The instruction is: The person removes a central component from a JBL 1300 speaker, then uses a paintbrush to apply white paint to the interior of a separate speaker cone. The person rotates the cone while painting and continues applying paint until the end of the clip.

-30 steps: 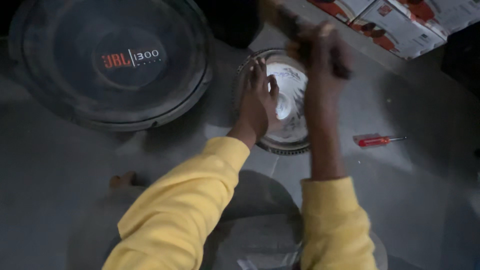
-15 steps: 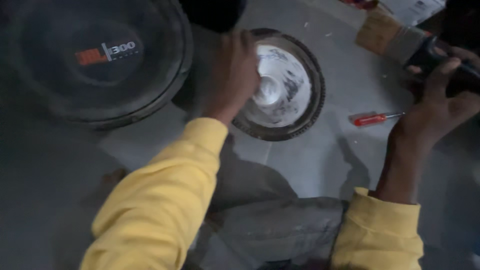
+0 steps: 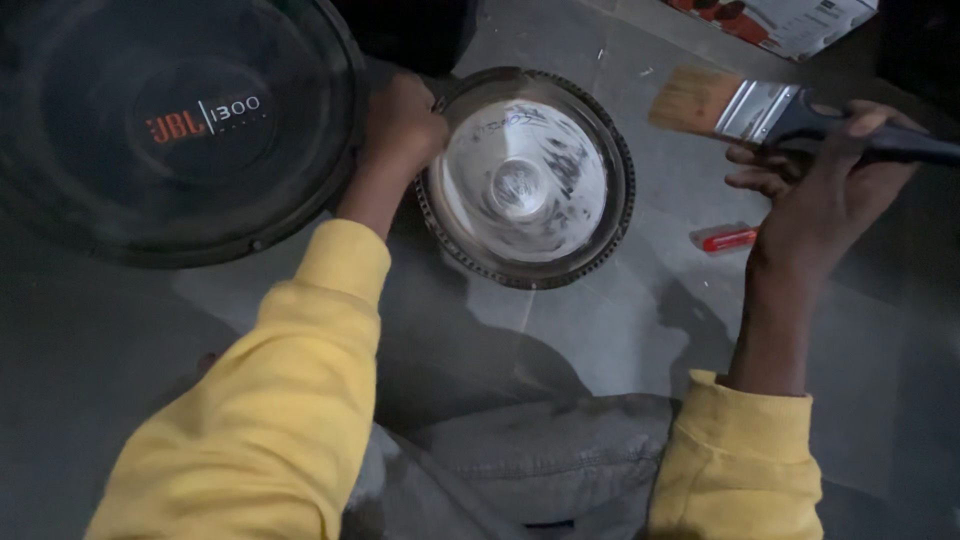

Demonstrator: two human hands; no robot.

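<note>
In the head view, the left hand [image 3: 403, 122] reaches forward from a yellow sleeve and rests on the upper left rim of a small round speaker with a whitish, smeared cone and a dark toothed outer ring [image 3: 527, 178]. The fingers curl over the rim, so the grip of this hand is closed on the edge of the small speaker. That speaker lies flat on the grey tiled floor [image 3: 600, 330], cone facing up, with dark streaks across the pale surface and a raised round cap at its centre.

Just to the left of it, touching or nearly touching its rim, lies a large black round speaker with a wide dark cone and an orange and white mark on its centre cap [image 3: 175, 125]. It fills the upper left corner of the view.

The right hand [image 3: 820, 190] is held up to the right of the small speaker, well clear of it. Its grip is wrapped around the dark handle of a flat paintbrush with tan bristles and a shiny metal band [image 3: 745, 105]. The bristles point left, towards the small speaker, and hang above the floor without touching anything.

Below the brush, a small red-handled tool [image 3: 726, 237] lies on the floor, partly hidden by the right wrist. A white and red cardboard box [image 3: 780, 18] sits at the top edge. Grey trousers show at the bottom.
</note>
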